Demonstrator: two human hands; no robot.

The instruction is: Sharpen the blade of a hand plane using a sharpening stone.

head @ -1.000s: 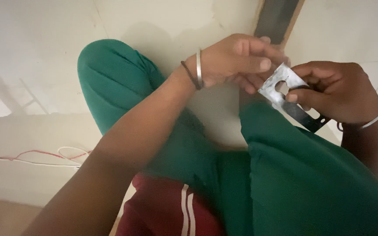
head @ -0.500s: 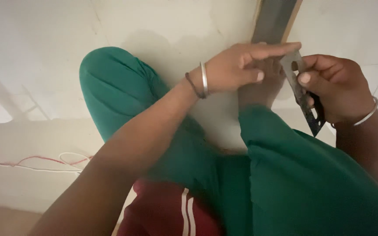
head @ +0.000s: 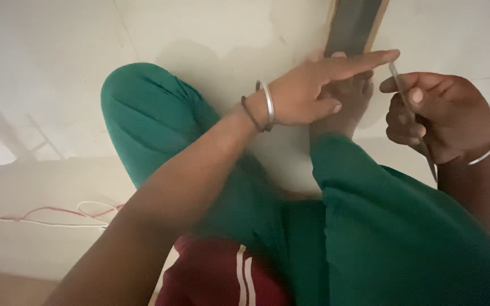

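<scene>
My right hand (head: 435, 116) grips a thin flat metal plate (head: 412, 113), turned edge-on so it shows only as a narrow strip running down past my wrist. My left hand (head: 319, 90) reaches across my body with its fingers stretched out flat, the fingertips at the plate's upper end. Both wrists wear metal bangles. I am seated on the floor, knees bent, in green trousers (head: 160, 124). My bare foot (head: 341, 107) rests under the left hand.
A long dark board with a wooden edge (head: 355, 25) lies on the pale tiled floor (head: 52, 68) just beyond my hands. Red and white wires (head: 58, 215) trail along the floor at the left. A maroon garment with white stripes (head: 222, 277) is at the bottom.
The plate has turned from face-on, showing its round hole, to edge-on in my right hand. My left hand has opened out flat with its fingers extended toward the plate's top.
</scene>
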